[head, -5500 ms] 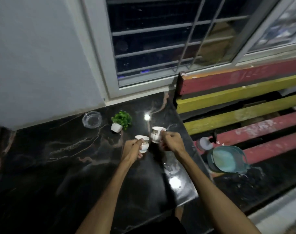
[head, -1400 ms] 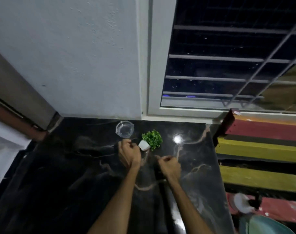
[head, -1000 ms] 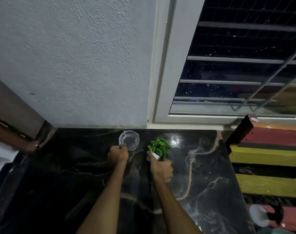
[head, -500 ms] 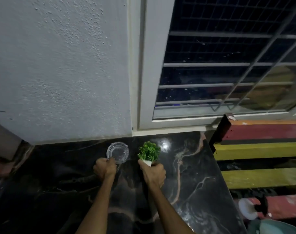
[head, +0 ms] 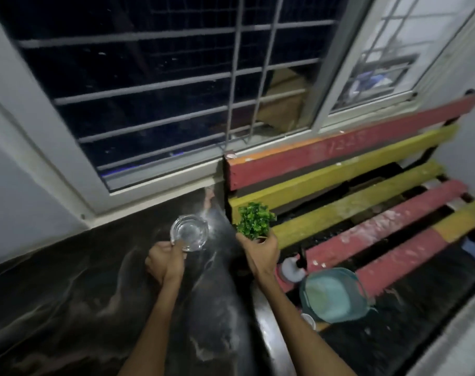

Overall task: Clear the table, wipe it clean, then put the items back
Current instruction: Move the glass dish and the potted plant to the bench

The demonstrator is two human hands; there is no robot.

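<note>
**Both hands loaded beside the window**

While the left hand (head: 164,263) closes its fingers (head: 178,244) on the near rim of a clear glass ashtray (head: 189,232), the right hand (head: 262,252) wraps its fingers around the base of a small green potted plant (head: 254,219). Whether the ashtray is lifted or touching the dark marbled bench (head: 81,294) cannot be told; it shows over the bench's far corner, just below the barred window (head: 163,85). The plant is held upright to the right of the ashtray, past the bench's right edge, in front of the slatted seat (head: 366,207) painted red and yellow that stands below the window's right part.

Scratched marks on the top red slat look like digits, perhaps "1225", but they are too faint to read with certainty. No brand or label shows on the ashtray or the plant; the plant's pot is mostly hidden by the hand.

Down and right of the plant, a teal plastic container (head: 334,294) lies on the seat, with a white round-topped object (head: 290,268) just beside it, near the right wrist. The picture is blurred throughout.
</note>
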